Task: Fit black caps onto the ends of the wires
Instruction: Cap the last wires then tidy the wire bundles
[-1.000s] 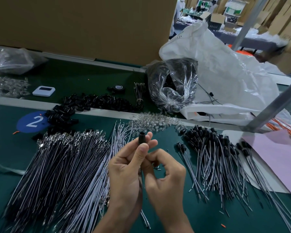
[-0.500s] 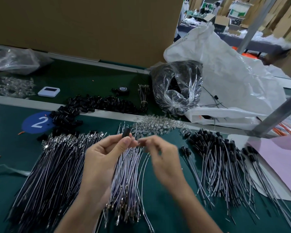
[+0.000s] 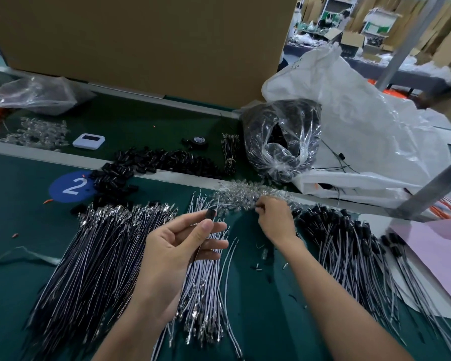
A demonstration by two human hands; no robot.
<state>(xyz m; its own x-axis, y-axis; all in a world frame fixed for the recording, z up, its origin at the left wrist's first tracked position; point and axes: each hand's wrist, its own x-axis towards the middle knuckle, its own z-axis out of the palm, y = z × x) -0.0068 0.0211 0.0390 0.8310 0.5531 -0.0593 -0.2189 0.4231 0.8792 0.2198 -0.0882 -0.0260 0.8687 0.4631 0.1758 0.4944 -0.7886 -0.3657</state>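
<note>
- left hand [image 3: 182,246] palm-up, mid-scene; thumb and forefinger pinch black cap [image 3: 211,213] above loose wires [image 3: 102,256]
- right hand [image 3: 276,220] stretched farther out; fingertips curled into clear parts pile [image 3: 235,198]; grasp cannot be told

Hands parted from centre. The right hand [image 3: 275,220] reached far-right to the heap of small clear glassy bulbs [image 3: 242,198]; the left hand [image 3: 177,243], pinching a small black cylindrical cap [image 3: 211,213], shifted left.

Curled fingers [image 3: 261,207] of the right hand [image 3: 276,222] hide whether they pinch any clear parts [image 3: 235,198].
</note>
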